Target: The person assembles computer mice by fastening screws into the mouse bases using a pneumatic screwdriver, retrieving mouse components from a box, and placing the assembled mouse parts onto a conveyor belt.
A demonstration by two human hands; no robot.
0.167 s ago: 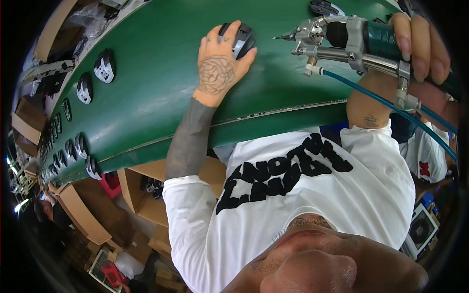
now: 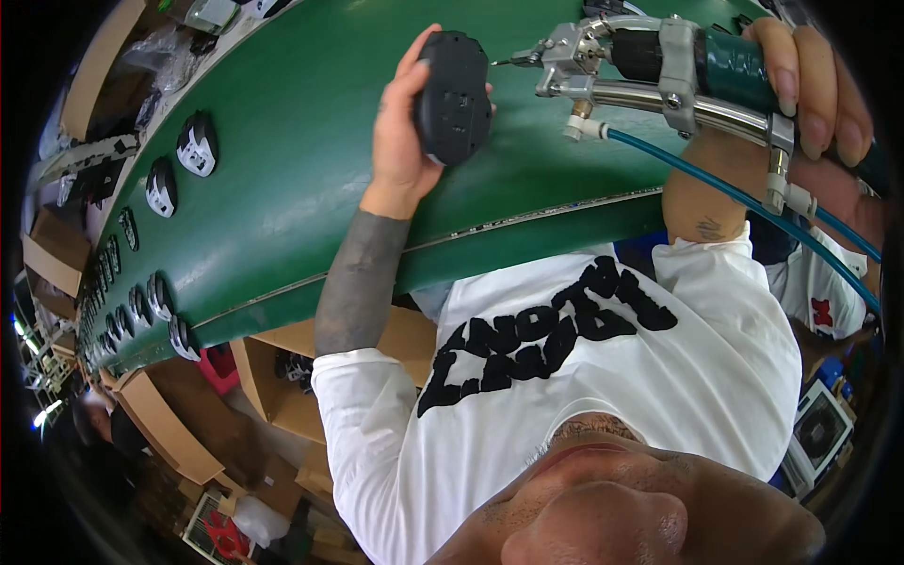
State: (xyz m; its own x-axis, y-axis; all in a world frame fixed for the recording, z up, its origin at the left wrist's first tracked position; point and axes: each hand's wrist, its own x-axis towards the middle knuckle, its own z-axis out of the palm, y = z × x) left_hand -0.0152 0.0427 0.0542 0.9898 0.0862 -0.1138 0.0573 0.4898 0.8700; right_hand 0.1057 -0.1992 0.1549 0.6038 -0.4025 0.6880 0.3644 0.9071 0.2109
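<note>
A black computer mouse [image 2: 454, 104] is held up over the green work surface [image 2: 301, 160], its flat underside facing me. Fingers and thumb of my left hand [image 2: 395, 141] are wrapped around its edges. At the upper right, my right hand [image 2: 817, 89] is closed around the green grip of a powered screwdriver [image 2: 659, 56] with a metal feed frame and blue hoses. The thin bit points left, and its tip is close beside the mouse's right edge; whether they touch I cannot tell.
Several silver-and-black mice [image 2: 196, 144] lie along the left part of the green surface. Another mouse [image 2: 607, 9] sits at the far edge, behind the screwdriver. A blue hose [image 2: 697, 169] trails right. Cardboard boxes [image 2: 169, 424] stand below the near edge at left.
My left hand has lifted the mouse off the surface and turned its underside up. The screwdriver in my right hand has shifted slightly left, nearer the mouse.
</note>
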